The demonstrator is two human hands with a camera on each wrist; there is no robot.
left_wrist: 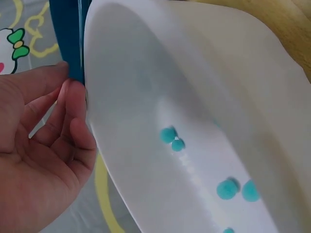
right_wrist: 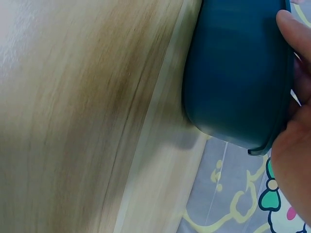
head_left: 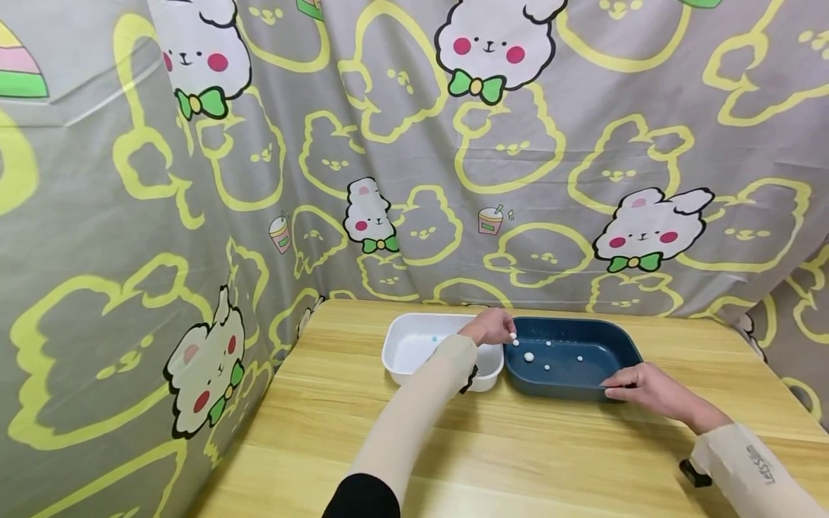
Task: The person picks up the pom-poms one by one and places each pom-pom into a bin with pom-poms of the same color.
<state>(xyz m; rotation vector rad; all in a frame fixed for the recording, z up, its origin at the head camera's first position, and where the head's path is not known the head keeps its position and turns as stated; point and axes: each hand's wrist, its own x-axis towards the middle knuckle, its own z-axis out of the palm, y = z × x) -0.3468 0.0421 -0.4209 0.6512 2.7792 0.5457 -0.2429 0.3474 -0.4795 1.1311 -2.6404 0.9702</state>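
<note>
My left hand [head_left: 490,327] hangs over the near-left corner where two basins meet, its thumb and forefinger pinching a small white ball [head_left: 514,336]. In the left wrist view the left hand [left_wrist: 48,131] is beside the white basin's end wall, fingertips close together; the ball is hidden there. The dark blue basin [head_left: 570,393] contains several white balls of different sizes, the largest ball [head_left: 529,357] towards its left. My right hand [head_left: 648,388] grips this basin's front right rim, with the thumb [right_wrist: 294,34] over the edge in the right wrist view.
Left of the dark basin stands the white basin [head_left: 393,337], close against it. Several small teal balls [left_wrist: 227,188] lie on its floor. Both basins stand towards the back of the wooden table [head_left: 518,460]. A grey patterned curtain [head_left: 427,165] hangs behind and to the left.
</note>
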